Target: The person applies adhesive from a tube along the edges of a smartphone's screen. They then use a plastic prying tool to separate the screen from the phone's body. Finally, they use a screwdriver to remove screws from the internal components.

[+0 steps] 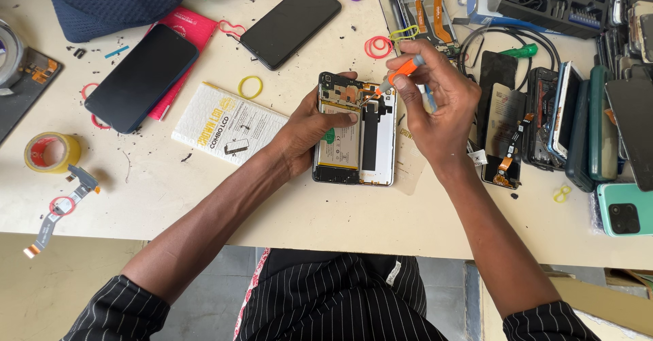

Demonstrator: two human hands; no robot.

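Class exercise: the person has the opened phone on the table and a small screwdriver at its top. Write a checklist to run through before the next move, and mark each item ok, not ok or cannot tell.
1. Opened phone lies flat on the table: ok.
2. Left hand steadies it, thumb across the battery: ok.
3. Right hand grips the orange screwdriver: ok.
4. Screwdriver tip seated in a screw near the phone's top: cannot tell, too small.
5. Table near the phone free of loose bits: not ok, a yellow rubber band and dark specks lie close.
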